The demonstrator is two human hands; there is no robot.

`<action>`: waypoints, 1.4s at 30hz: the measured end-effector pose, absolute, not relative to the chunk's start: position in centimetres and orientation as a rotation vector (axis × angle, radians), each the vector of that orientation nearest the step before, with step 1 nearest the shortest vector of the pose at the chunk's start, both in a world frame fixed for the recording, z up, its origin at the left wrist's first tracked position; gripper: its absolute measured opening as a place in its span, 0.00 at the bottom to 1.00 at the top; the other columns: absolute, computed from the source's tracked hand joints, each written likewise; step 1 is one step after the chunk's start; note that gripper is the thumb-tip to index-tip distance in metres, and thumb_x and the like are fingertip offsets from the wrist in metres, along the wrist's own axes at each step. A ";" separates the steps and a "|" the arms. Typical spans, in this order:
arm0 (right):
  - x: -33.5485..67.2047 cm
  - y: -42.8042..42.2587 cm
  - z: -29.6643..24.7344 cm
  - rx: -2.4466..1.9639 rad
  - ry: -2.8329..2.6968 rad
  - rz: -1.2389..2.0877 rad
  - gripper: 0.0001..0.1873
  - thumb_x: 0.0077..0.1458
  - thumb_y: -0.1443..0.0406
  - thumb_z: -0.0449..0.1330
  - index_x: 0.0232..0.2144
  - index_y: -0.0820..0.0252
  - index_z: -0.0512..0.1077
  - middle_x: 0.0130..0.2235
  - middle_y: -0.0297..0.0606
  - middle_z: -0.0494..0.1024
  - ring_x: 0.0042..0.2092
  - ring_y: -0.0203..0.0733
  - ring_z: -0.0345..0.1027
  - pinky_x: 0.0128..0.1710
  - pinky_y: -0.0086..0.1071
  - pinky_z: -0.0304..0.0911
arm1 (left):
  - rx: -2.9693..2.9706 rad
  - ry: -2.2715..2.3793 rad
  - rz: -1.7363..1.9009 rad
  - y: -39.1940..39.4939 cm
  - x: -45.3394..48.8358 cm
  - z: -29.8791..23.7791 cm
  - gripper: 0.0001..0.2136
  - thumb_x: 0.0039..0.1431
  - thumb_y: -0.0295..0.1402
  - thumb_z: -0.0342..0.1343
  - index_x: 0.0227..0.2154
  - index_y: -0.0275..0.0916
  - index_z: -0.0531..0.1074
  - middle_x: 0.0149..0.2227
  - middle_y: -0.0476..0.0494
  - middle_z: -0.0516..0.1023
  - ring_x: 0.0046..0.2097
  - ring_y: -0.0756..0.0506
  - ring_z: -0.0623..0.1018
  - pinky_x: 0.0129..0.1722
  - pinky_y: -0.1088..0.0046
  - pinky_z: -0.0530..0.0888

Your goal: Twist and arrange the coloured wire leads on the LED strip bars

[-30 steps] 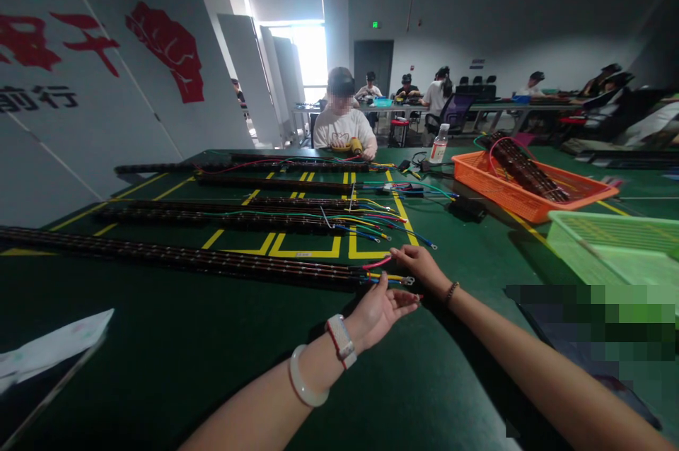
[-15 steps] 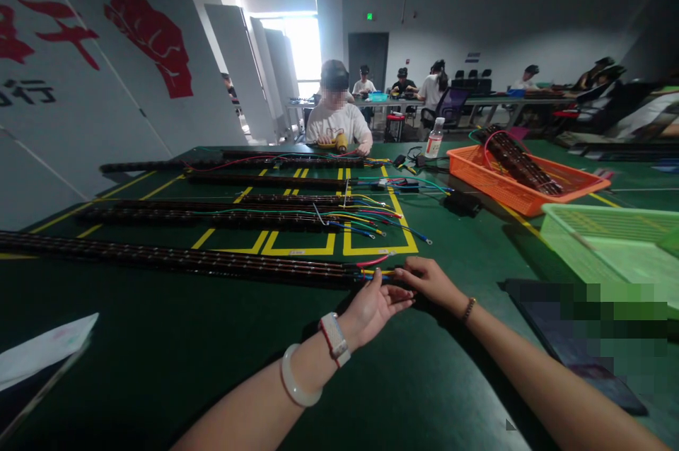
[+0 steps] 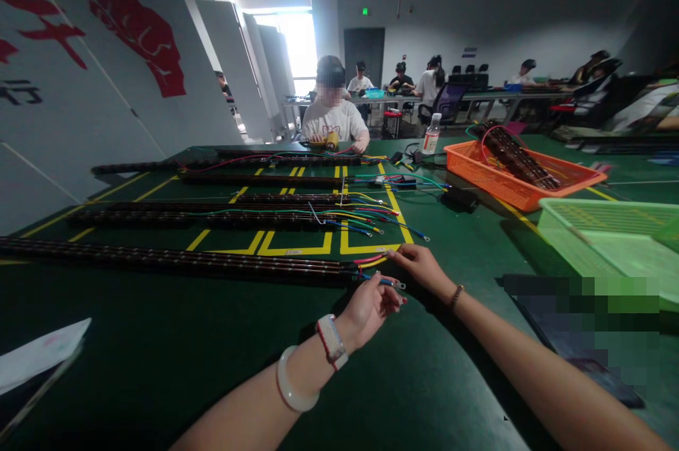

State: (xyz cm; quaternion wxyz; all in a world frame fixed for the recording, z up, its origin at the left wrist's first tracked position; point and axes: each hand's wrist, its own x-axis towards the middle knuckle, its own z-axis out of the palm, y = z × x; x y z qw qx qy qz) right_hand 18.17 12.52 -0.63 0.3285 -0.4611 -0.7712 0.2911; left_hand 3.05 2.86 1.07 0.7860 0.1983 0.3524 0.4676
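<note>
My left hand [image 3: 368, 309], with a watch and a white bangle on the wrist, is palm-up with its fingers curled. A blue wire [image 3: 390, 283] with a ring terminal lies between its thumb and fingers. My right hand [image 3: 421, 268] is closed in a pinch on the ends of a red wire [image 3: 373, 259] and a yellow wire [image 3: 374, 264]; its fingertips hide the ends. These wires come out of the right end of a long dark bundle of strips [image 3: 212, 261], which lies flat across the table.
More dark strip bundles [image 3: 254, 182] with coloured wires lie beyond, over yellow tape lines. To the right stand an orange basket [image 3: 493, 175], a green basket [image 3: 578, 232], a bottle [image 3: 431, 134] and a dark flat object [image 3: 562, 338]. A person [image 3: 334, 119] sits across the table.
My right hand has moved up and left, now pinching the red and yellow wires. My left fingers have curled in, and the blue wire's terminal now shows.
</note>
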 end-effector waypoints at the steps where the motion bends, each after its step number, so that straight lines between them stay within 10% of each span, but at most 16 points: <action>1: 18.3 12.4 -0.7 -1.203 -2.025 0.766 0.25 0.53 0.47 0.54 0.17 0.59 0.59 0.19 0.28 0.59 0.23 0.32 0.52 0.22 0.27 0.46 | 0.426 0.761 1.009 2.8 3.1 1.1 0.17 0.64 0.38 0.40 0.31 0.31 0.69 0.22 0.44 0.71 0.29 0.48 0.72 0.32 0.73 0.64; 20: 20.1 9.2 0.4 -0.751 -2.519 0.328 0.20 0.61 0.54 0.50 0.23 0.60 0.69 0.24 0.35 0.70 0.29 0.36 0.60 0.32 0.30 0.54 | 0.414 0.743 1.028 3.2 3.1 0.2 0.16 0.64 0.40 0.42 0.32 0.34 0.68 0.25 0.45 0.70 0.28 0.50 0.70 0.32 0.72 0.63; 42: 19.6 10.2 -0.4 -1.270 -2.149 0.464 0.19 0.52 0.49 0.56 0.24 0.58 0.62 0.23 0.31 0.65 0.25 0.35 0.57 0.25 0.28 0.52 | 0.764 0.719 0.809 2.4 3.2 0.9 0.17 0.60 0.44 0.46 0.30 0.33 0.68 0.25 0.41 0.74 0.30 0.47 0.75 0.34 0.70 0.65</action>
